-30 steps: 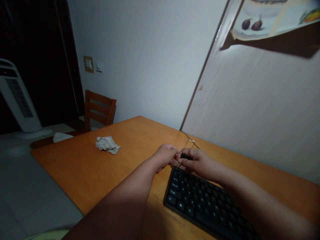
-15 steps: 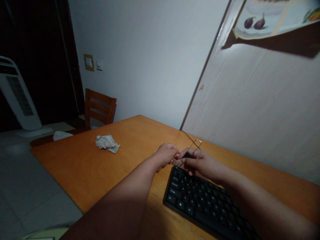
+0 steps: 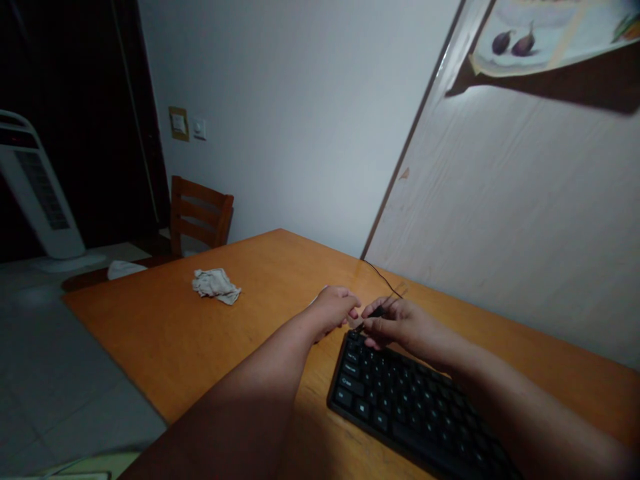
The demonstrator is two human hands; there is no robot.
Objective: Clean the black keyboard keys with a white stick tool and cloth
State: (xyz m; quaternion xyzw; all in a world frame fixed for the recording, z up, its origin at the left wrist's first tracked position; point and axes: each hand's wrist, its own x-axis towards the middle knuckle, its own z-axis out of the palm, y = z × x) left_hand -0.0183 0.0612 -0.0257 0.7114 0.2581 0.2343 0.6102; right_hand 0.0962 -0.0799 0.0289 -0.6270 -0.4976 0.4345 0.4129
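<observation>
My right hand [image 3: 395,321] pinches a wire keycap puller with a small black handle [image 3: 376,311]. Thin wires stick out behind its fingers, and its lower end reaches the keyboard's far left corner. Just left of it, my left hand [image 3: 336,308] has its fingers curled and thumb bent in; whatever they may hold is hidden. A black keyboard [image 3: 400,400] lies at a slant on the table under my right hand and forearm, which cover part of its far edge. A thin white edge shows behind my left wrist.
A crumpled pale cloth [image 3: 216,285] lies on the wooden table [image 3: 250,333] to the left. A thin black cable [image 3: 379,271] runs by the wall behind my right hand. Beyond the table stand a wooden chair [image 3: 201,213] and a white tower fan [image 3: 43,193].
My right hand has tilted the keycap puller, bringing its lower end down to the keyboard corner. A small gap has opened between my hands. The keyboard and cloth stay put.
</observation>
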